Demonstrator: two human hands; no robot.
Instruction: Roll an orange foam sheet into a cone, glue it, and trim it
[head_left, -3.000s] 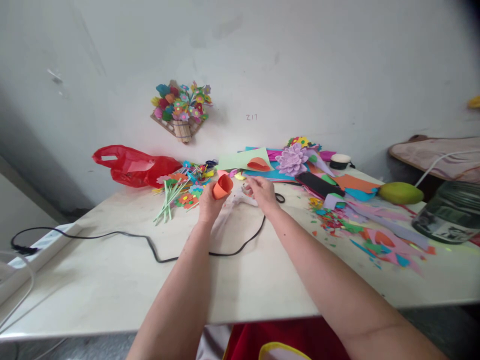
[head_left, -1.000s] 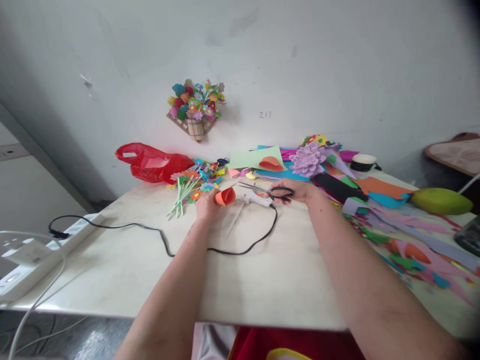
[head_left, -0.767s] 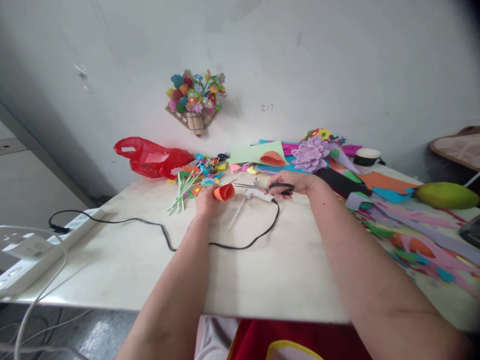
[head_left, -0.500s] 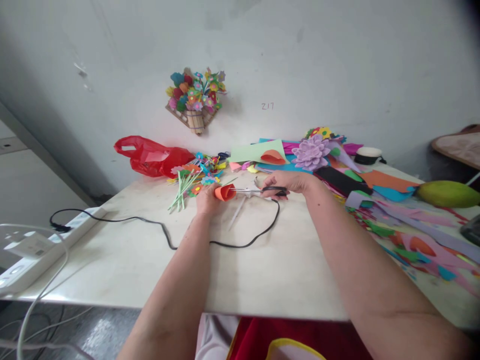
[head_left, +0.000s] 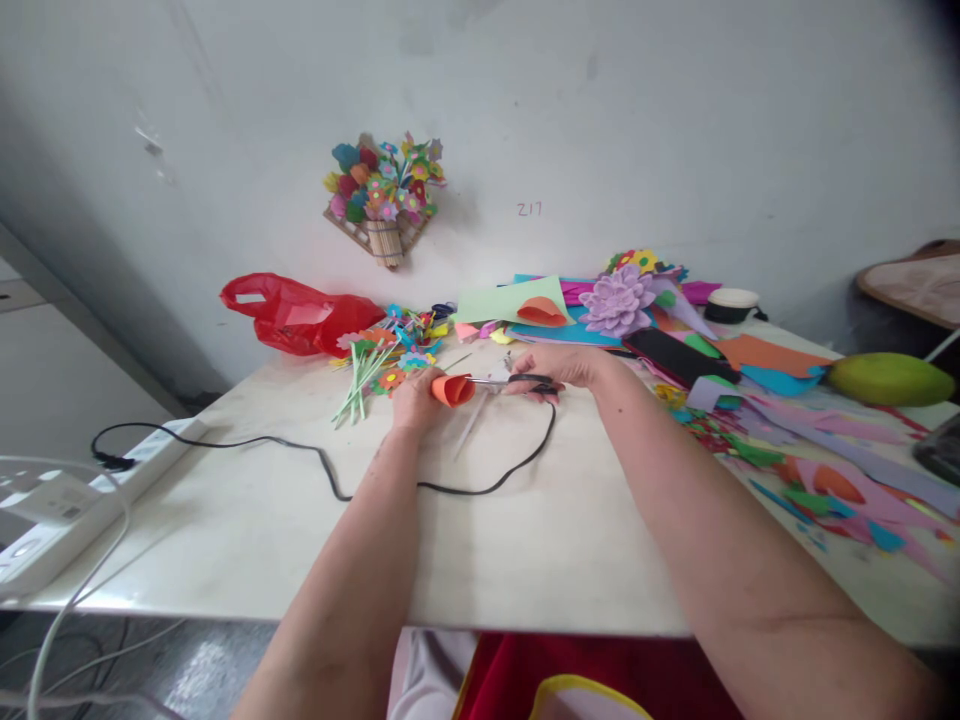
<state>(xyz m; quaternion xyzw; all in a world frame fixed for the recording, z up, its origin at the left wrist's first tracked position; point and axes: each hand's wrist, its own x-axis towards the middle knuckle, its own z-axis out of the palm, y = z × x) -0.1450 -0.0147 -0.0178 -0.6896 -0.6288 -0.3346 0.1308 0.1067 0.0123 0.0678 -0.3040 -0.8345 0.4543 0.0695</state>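
Note:
My left hand (head_left: 417, 398) is closed on a curled orange foam piece (head_left: 453, 391), held a little above the table. In my right hand (head_left: 541, 366) is a pair of scissors (head_left: 531, 381) with black handles. Its metal blades point left and reach the edge of the orange piece; I cannot tell whether they are biting into it. Under the blades a white, stick-like thing (head_left: 471, 425) lies on the table, beside the glue gun's black cord (head_left: 501, 485). Pale green stems (head_left: 361, 383) with small foam flowers lie left of my left hand.
A red plastic bag (head_left: 296, 315) sits at the back left. Foam sheets (head_left: 510, 305), a purple flower (head_left: 616, 300) and a black phone-like object (head_left: 679, 358) lie at the back right. Colourful scraps (head_left: 840, 490) spread over the right side. A power strip (head_left: 97, 500) runs along the left edge.
My right hand has moved slightly left with the scissors, toward the orange piece. The left hand keeps its grip on it. The whole view has shifted a little.

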